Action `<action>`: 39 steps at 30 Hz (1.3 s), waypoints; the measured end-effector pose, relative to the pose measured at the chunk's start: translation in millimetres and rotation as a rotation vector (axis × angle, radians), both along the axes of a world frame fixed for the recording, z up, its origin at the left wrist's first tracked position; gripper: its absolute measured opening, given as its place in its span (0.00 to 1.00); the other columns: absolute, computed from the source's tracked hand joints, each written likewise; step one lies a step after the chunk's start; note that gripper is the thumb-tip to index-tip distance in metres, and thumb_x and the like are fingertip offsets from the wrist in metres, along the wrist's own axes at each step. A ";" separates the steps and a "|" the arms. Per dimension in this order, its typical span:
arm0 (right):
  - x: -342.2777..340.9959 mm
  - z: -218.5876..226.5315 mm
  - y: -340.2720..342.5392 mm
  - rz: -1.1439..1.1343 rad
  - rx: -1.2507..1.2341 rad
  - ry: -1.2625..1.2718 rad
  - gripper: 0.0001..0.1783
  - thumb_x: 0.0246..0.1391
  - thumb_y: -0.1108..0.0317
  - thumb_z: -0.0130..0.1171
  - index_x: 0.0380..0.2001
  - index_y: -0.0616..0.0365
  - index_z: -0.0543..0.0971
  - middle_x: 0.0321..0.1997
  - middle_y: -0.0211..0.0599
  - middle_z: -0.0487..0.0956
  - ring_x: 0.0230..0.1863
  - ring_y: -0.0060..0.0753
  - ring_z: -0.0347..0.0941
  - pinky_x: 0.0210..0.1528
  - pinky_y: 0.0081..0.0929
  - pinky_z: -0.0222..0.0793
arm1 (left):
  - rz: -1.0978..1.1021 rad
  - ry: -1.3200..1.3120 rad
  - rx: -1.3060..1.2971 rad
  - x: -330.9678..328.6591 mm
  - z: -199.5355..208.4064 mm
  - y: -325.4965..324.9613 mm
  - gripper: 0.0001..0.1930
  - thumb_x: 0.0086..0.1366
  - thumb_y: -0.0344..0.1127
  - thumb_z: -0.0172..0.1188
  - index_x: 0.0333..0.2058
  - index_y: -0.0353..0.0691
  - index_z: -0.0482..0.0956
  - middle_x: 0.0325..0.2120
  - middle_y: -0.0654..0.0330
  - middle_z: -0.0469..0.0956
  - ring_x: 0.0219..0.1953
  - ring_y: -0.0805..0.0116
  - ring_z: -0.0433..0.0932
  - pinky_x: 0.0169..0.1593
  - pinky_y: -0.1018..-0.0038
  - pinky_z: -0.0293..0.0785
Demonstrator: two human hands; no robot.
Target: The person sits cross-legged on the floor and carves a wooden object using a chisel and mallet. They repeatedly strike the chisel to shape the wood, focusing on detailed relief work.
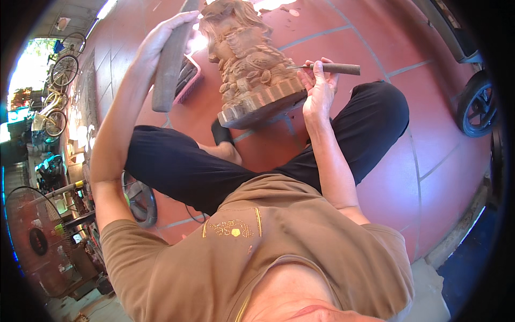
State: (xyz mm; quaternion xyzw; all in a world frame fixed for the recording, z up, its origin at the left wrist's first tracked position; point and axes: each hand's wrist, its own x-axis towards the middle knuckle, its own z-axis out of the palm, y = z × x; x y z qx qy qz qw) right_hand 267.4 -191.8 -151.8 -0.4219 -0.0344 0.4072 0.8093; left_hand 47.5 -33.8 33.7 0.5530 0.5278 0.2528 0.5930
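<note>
A carved wooden figure (244, 51) leans on the floor in front of my crossed legs, its layered relief rising from a notched base. My right hand (320, 91) is closed round a carving chisel (340, 68) with a round wooden handle. The thin blade points left and reaches the figure's right side, just above the base; whether its tip touches the wood is too small to tell. Left of the figure, my left hand (163, 35) is raised and wrapped about the upper part of a long, thick wooden club (169, 75). The club's wide end hangs down toward my left knee.
A pink basket (196, 75) holding dark tools sits between the club and the figure. Red floor tiles (375, 53) spread around me. A black wheel (477, 104) stands at the right, another wheel (140, 201) by my left leg. Bicycles (64, 72) and a fan (37, 241) are at the left.
</note>
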 end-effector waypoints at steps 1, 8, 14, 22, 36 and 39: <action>0.8 -0.4 0.8 0.006 -0.005 -0.003 0.13 0.66 0.70 0.58 0.51 0.49 0.71 0.43 0.34 0.78 0.47 0.31 0.77 0.49 0.35 0.78 | -0.024 0.006 0.015 1.6 6.9 2.0 0.22 0.67 0.46 0.64 0.50 0.35 0.74 0.26 0.62 0.76 0.20 0.78 0.72 0.24 0.85 0.70; 9.3 -9.1 -0.2 0.018 -0.068 -0.077 0.14 0.65 0.71 0.59 0.52 0.48 0.72 0.43 0.32 0.80 0.46 0.26 0.78 0.49 0.29 0.77 | -0.128 0.029 0.066 15.2 -10.5 25.3 0.20 0.65 0.42 0.66 0.51 0.39 0.76 0.27 0.64 0.77 0.21 0.79 0.72 0.24 0.82 0.71; 16.7 -9.6 14.1 0.079 -0.079 -0.225 0.17 0.63 0.74 0.61 0.53 0.52 0.72 0.41 0.32 0.80 0.45 0.24 0.78 0.47 0.24 0.76 | -0.260 0.018 -0.081 53.3 -23.9 27.3 0.20 0.64 0.39 0.67 0.51 0.39 0.76 0.26 0.66 0.77 0.23 0.81 0.72 0.27 0.84 0.69; 22.3 -40.5 56.4 0.123 -0.163 -0.447 0.18 0.60 0.77 0.62 0.53 0.58 0.73 0.37 0.30 0.77 0.38 0.18 0.74 0.43 0.20 0.77 | -0.318 -0.084 -0.042 78.3 3.2 23.2 0.14 0.63 0.34 0.65 0.44 0.39 0.72 0.25 0.63 0.76 0.21 0.76 0.74 0.23 0.79 0.70; 25.2 -45.0 58.0 0.126 -0.164 -0.335 0.18 0.62 0.80 0.57 0.54 0.60 0.70 0.40 0.33 0.74 0.41 0.21 0.75 0.41 0.22 0.84 | -0.369 -0.104 -0.137 94.8 -11.8 48.3 0.20 0.64 0.31 0.64 0.53 0.36 0.72 0.26 0.62 0.77 0.21 0.75 0.75 0.24 0.80 0.70; 25.6 -48.1 59.1 0.155 -0.165 -0.371 0.17 0.62 0.79 0.58 0.52 0.59 0.72 0.39 0.32 0.74 0.40 0.21 0.75 0.41 0.22 0.83 | -0.332 0.001 -0.123 101.5 -13.2 54.2 0.20 0.64 0.32 0.64 0.53 0.36 0.73 0.26 0.62 0.77 0.21 0.75 0.75 0.24 0.80 0.70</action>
